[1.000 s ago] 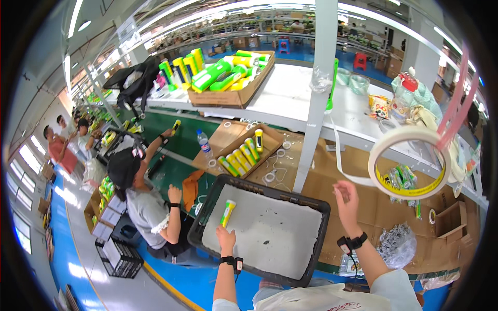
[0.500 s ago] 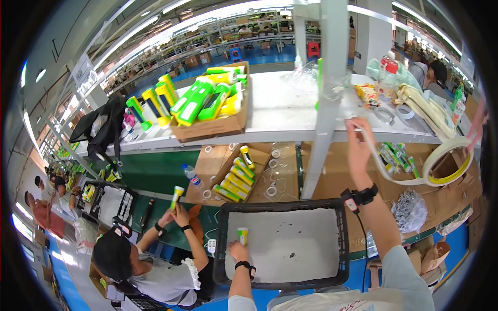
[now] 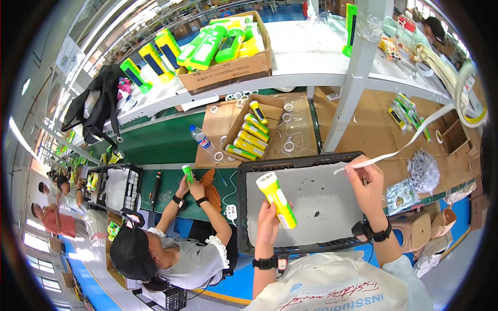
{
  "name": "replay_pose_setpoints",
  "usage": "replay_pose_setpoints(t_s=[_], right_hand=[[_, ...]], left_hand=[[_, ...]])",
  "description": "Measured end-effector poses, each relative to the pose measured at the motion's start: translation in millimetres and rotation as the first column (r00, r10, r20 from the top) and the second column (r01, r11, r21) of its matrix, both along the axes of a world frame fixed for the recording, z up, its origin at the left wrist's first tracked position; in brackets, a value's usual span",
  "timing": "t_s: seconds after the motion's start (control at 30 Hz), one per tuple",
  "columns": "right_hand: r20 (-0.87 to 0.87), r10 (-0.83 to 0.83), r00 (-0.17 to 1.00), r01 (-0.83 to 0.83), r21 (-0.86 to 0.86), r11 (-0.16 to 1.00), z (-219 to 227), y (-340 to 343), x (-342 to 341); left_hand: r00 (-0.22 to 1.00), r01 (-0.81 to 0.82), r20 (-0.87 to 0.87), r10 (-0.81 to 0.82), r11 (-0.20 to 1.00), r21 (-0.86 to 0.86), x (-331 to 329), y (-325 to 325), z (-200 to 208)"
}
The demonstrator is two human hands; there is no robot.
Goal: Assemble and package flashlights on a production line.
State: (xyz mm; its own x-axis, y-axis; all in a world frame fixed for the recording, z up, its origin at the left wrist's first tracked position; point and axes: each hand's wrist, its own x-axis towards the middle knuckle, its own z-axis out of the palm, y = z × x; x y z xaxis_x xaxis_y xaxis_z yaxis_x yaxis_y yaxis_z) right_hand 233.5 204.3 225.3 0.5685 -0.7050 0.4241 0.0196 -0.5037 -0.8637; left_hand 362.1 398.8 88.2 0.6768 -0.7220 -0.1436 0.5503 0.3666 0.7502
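Observation:
My left hand is closed around a yellow and green flashlight, tilted with its white head up, above the left part of a black crate. A pale grey sheet with small dark specks lines the crate. At the crate's right side my right hand pinches a white strip near its free end. From there the strip runs slackly up to a large white roll at the far right. The flashlight and the strip's end are apart.
Beyond the crate stands a cardboard box of flashlights, with white rings around it. A metal post rises behind the crate. Another full box sits on the shelf. At the left a co-worker handles a green-and-white flashlight.
My left hand has lifted the flashlight off the crate's lining. My right hand has come down from beside the post, drawing the white strip toward me. The view has shifted.

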Motion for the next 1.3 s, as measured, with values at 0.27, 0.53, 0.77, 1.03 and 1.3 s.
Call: replay_pose_setpoints(t_s=[0.27, 0.53, 0.77, 1.03, 1.3], right_hand=[[-0.29, 0.064, 0.955, -0.081, -0.047, 0.996, -39.4, 41.7, -1.7], [0.12, 0.195, 0.973, -0.227, 0.622, 0.749, -60.7, 83.0, -12.6], [0.058, 0.158, 0.986, -0.163, 0.57, 0.806, -60.3, 102.8, -3.2], [-0.106, 0.065, 0.992, -0.069, -0.035, 0.997, -56.6, 87.0, -8.8], [-0.05, 0.118, 0.992, -0.107, 0.187, 0.977, -48.5, 74.4, -16.8]], left_hand=[[1.0, -0.024, -0.004, 0.024, 0.998, -0.062, -32.1, -5.1, 40.4], [0.974, -0.138, 0.202, 0.106, 0.979, 0.149, -58.2, -12.2, 34.3], [0.87, -0.197, 0.482, 0.109, 0.971, 0.137, -73.1, -16.1, 49.3], [0.891, -0.252, 0.426, 0.154, 0.951, 0.182, -77.5, -18.9, 42.4], [0.953, -0.164, 0.279, 0.12, 0.977, 0.137, -74.5, -23.2, 56.0]])
